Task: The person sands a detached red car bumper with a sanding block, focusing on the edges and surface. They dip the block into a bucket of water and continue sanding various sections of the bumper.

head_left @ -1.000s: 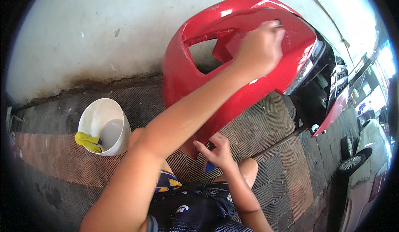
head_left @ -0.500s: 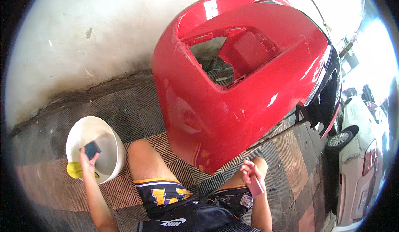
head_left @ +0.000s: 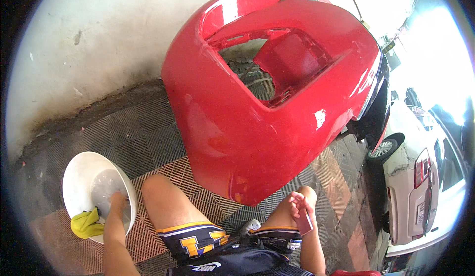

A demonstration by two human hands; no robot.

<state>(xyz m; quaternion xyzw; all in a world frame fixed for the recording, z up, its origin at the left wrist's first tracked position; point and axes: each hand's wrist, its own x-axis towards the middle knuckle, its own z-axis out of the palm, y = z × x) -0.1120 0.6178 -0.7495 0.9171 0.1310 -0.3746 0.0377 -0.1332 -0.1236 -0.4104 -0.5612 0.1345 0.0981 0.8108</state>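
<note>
My left hand (head_left: 118,197) reaches down into a white bucket (head_left: 74,177), its fingers hidden in cloudy grey water (head_left: 106,187). The dark square sheet it held a moment ago does not show. A yellow cloth (head_left: 87,223) hangs over the bucket's near rim. By my right knee, my right hand (head_left: 300,206) is raised with curled fingers and holds a flat pink rectangular block (head_left: 304,223) against its palm. Ahead stands a large red car bumper (head_left: 222,142) with a rectangular opening and pale scuffed patches. Neither hand touches it.
A stained white wall (head_left: 114,38) rises behind the bumper. Dark and orange grid tiles (head_left: 148,140) cover the floor. At right stands a white car (head_left: 403,177). A small grey-white object (head_left: 250,226) shows between my thighs; something red (head_left: 356,273) is at the lower edge.
My left hand has gone down into the bucket's water, and the dark sheet has dropped from sight. The view has shifted a little to the right. My right hand keeps its hold.
</note>
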